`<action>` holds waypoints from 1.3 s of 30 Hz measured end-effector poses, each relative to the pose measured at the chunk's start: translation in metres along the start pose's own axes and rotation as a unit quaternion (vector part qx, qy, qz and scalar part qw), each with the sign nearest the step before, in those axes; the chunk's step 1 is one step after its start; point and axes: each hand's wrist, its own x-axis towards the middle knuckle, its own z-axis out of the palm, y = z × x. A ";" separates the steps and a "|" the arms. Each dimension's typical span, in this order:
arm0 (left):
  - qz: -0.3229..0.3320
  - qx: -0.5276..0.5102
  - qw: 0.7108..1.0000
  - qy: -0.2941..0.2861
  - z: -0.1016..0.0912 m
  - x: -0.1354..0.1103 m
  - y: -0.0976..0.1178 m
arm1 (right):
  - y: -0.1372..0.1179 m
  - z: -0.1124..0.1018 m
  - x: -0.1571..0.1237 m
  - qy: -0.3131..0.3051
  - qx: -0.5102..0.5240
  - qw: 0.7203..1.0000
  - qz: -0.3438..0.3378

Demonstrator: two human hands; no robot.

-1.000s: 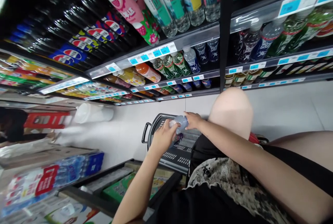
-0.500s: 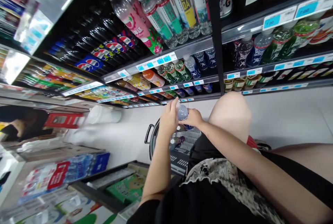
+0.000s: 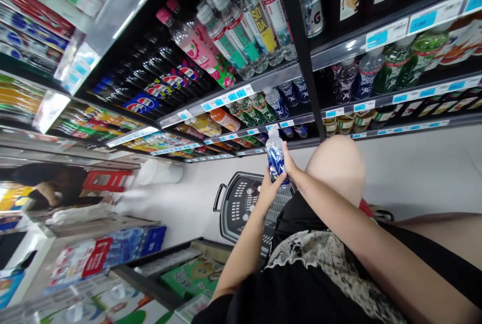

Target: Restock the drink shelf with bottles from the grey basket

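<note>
Both my hands hold a clear drink bottle (image 3: 275, 153) with a blue label and a white cap, tilted slightly with its cap toward the shelf. My left hand (image 3: 271, 183) wraps its lower part, the thumb across the label. Against the bottle's right side, my right hand (image 3: 289, 163) has its fingers closed round it, partly hidden. Below the hands, a dark grey shopping basket (image 3: 233, 213) with a black handle stands on the floor. Several bottles lie in it, partly covered by my left arm.
Drink shelves (image 3: 241, 98) with price tags run ahead, holding cola, soda water and other bottles. A white bucket (image 3: 160, 171) stands on the floor at left, near a red crate (image 3: 107, 181) and a bent-over person (image 3: 52, 181). Packed water bottles (image 3: 109, 251) sit at lower left.
The bottle has turned from end-on, so its blue label now faces me. It has come up and right with my left hand, which has moved lower on it. The view has shifted slightly.
</note>
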 end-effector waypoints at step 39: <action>-0.122 -0.232 0.961 -0.082 -0.025 0.033 0.006 | 0.007 0.009 0.013 -0.057 0.362 0.927 0.084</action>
